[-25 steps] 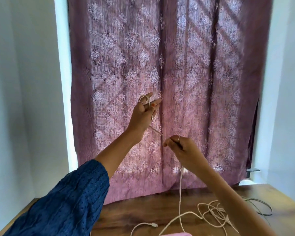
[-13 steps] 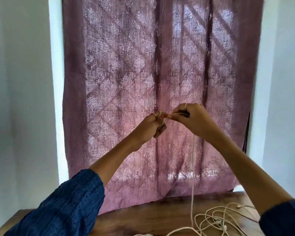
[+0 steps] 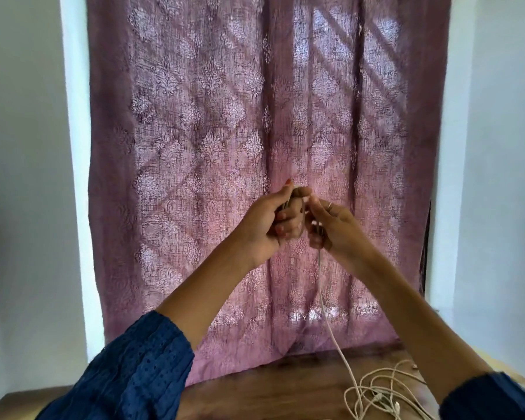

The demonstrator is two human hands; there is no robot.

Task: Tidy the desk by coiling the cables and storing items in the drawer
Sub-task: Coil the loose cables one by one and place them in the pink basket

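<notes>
Both hands are raised in front of the curtain, well above the wooden desk [image 3: 255, 395]. My left hand [image 3: 264, 219] is closed around a small coil of the white cable [image 3: 325, 310], with loops wound over its fingers. My right hand [image 3: 331, 225] touches it from the right and pinches the same cable, which hangs straight down from it to the desk. There the rest of the cable lies in a loose tangle [image 3: 379, 395] at the lower right, partly hidden by my right forearm.
A mauve patterned curtain [image 3: 225, 147] hangs behind the desk, its hem resting on the desk's far edge. White walls stand to the left and right. Dark blue sleeves cover both forearms near the bottom of the view.
My right hand has risen from below to meet the left, carrying cable up to it. The left hand's fingers have closed over the loops. The hanging length has shortened and the camera has tilted.
</notes>
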